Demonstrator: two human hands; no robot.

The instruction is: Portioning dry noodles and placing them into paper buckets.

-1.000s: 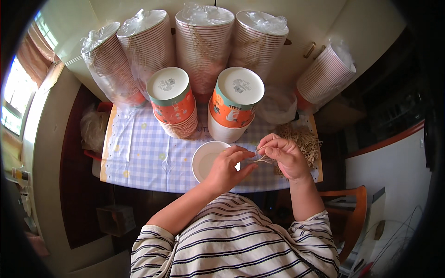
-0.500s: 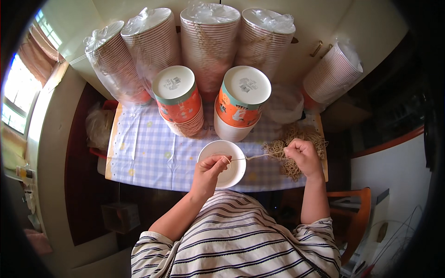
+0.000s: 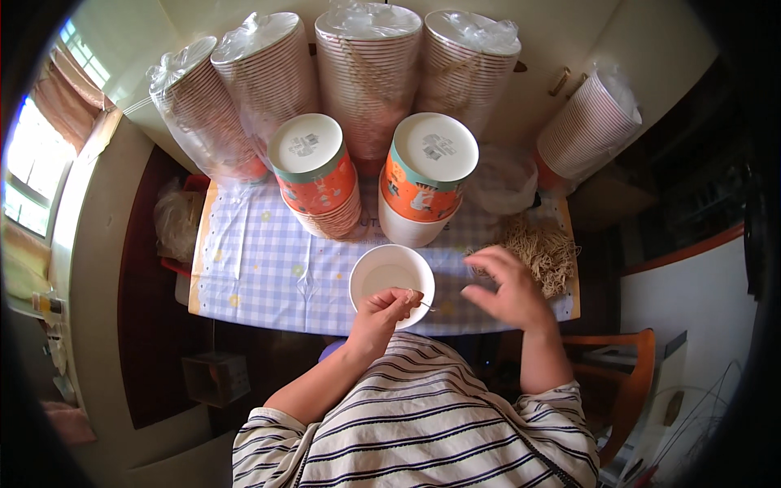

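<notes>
Some printing around, but barely any of it legible
Left orange paper tub (image 3: 312,167) and right orange paper tub (image 3: 431,167) each have a little patch of grey print (image 3: 439,146) on the white base, way too tiny to read. Blue checked tablecloth (image 3: 264,272) has dark lettering (image 3: 371,224) as well, but the tubs block part of the line, so you only get bits of it.

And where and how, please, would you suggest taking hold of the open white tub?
Probably by the right rim of the white tub, coming from the right: its round mouth faces up, leaving that rim exposed, while the left hand overlaps the near side.
</notes>
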